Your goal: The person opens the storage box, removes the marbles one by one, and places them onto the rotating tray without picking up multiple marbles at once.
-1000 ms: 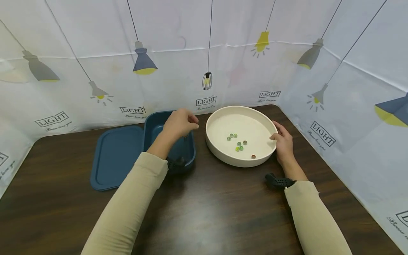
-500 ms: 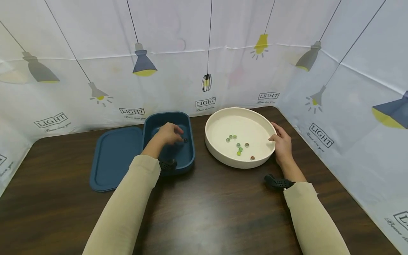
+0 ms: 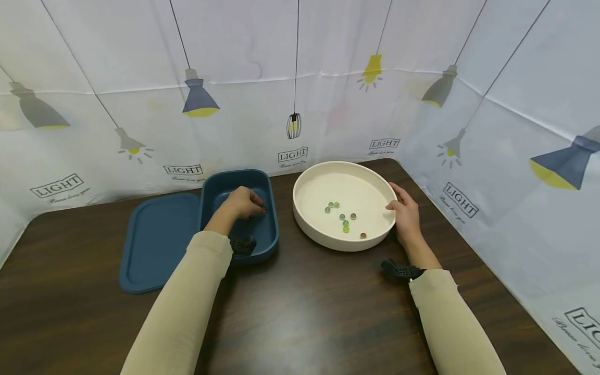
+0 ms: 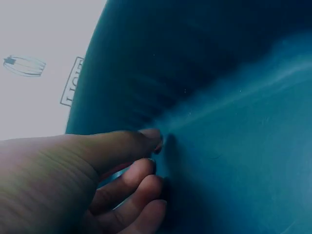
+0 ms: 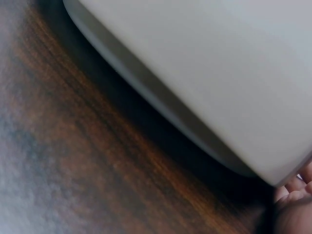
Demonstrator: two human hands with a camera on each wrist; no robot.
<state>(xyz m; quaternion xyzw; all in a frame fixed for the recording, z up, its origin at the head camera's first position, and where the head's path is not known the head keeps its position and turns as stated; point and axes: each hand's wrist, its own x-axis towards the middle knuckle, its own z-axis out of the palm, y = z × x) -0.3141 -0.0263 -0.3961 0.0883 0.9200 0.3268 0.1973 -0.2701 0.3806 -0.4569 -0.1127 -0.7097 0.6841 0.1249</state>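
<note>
My left hand (image 3: 241, 203) reaches down inside the dark blue container (image 3: 273, 229), near its right wall. In the left wrist view its thumb and index finger meet on a small dark reddish marble (image 4: 158, 146), mostly hidden by the fingertips. The other fingers curl below. On the right, my right hand (image 3: 407, 216) grips the rim of a round cream tray (image 3: 300, 216), thumb over the edge and fingers outside. Several glass marbles (image 3: 346, 223), green, yellow-green and reddish brown, lie scattered on the tray's floor.
A flat dark blue lid (image 3: 157, 239) lies left of the container on the brown wooden table (image 3: 300, 312). Behind and to the right hangs a white curtain (image 3: 253, 120) printed with lamps, right at the table's edges.
From above the container's right rim, my left hand has gone down and in, and now pinches a marble there. My right hand keeps its grip on the tray; the marbles there shifted slightly.
</note>
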